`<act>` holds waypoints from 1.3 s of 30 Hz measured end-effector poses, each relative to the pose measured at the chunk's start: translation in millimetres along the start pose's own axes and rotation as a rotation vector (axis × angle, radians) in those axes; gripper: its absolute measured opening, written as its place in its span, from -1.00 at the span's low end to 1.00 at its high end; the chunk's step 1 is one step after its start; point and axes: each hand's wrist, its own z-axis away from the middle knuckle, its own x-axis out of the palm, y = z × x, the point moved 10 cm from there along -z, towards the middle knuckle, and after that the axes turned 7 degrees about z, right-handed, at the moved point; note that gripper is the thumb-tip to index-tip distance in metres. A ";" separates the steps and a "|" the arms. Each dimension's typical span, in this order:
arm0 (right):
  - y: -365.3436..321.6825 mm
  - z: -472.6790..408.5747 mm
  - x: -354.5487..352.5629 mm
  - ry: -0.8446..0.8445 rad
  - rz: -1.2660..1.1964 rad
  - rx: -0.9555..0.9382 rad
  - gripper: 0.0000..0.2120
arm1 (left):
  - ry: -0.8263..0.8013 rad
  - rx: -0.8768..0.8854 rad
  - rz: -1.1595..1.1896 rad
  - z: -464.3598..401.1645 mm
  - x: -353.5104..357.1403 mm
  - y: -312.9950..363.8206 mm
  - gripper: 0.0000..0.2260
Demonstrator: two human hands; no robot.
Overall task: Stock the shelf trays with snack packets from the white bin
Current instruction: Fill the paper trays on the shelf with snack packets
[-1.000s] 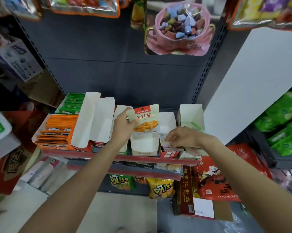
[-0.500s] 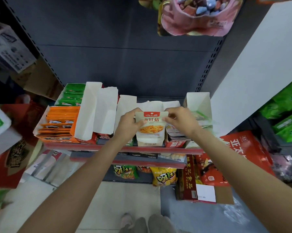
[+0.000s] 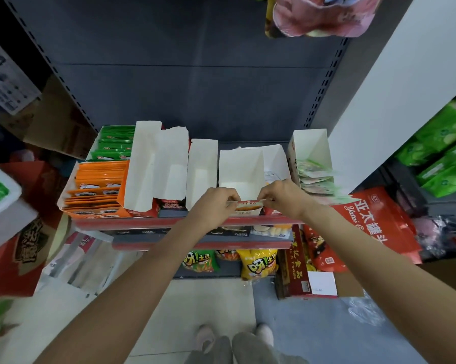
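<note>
A white snack packet (image 3: 248, 206) with a red top band and an orange picture stands low in the front of a white cardboard tray (image 3: 241, 166) on the red-edged shelf (image 3: 169, 222). My left hand (image 3: 216, 203) pinches the packet's top left corner. My right hand (image 3: 282, 197) pinches its top right corner. Most of the packet is sunk behind the tray's front wall. The white bin (image 3: 0, 203) shows partly at the left edge with a green packet in it.
Other white trays (image 3: 153, 164) stand to the left beside orange packets (image 3: 98, 185) and green packets (image 3: 114, 141). A tray with pale green packets (image 3: 316, 177) sits at the right. Red bags (image 3: 374, 222) and boxes crowd the floor. Chip bags (image 3: 258, 264) hang on the lower shelf.
The packet went from held up above the tray to pushed down into its front. My right hand came over to its top right corner. The camera tilted downward.
</note>
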 end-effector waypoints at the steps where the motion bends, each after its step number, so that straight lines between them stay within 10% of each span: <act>1: -1.1 1.6 1.6 0.002 0.005 0.006 -0.80 | -0.019 0.004 -0.003 0.9 1.3 -0.2 -0.82; 9: -6.7 14.9 1.1 0.047 0.018 0.108 -0.60 | -0.064 0.028 -0.044 14.3 -7.5 1.0 -0.66; 19: -85.6 40.2 -41.6 0.261 -0.118 -0.063 -0.69 | 0.410 -0.015 0.012 86.5 -102.2 26.9 -0.83; 26: -208.8 26.9 -52.9 0.360 -0.170 -0.257 -0.71 | 0.681 -0.091 -0.268 189.5 -181.5 -8.2 -0.82; 39: -514.8 -72.4 13.5 0.183 -0.063 -0.539 -0.64 | 0.655 -0.458 -0.403 339.2 -336.5 -241.9 -0.76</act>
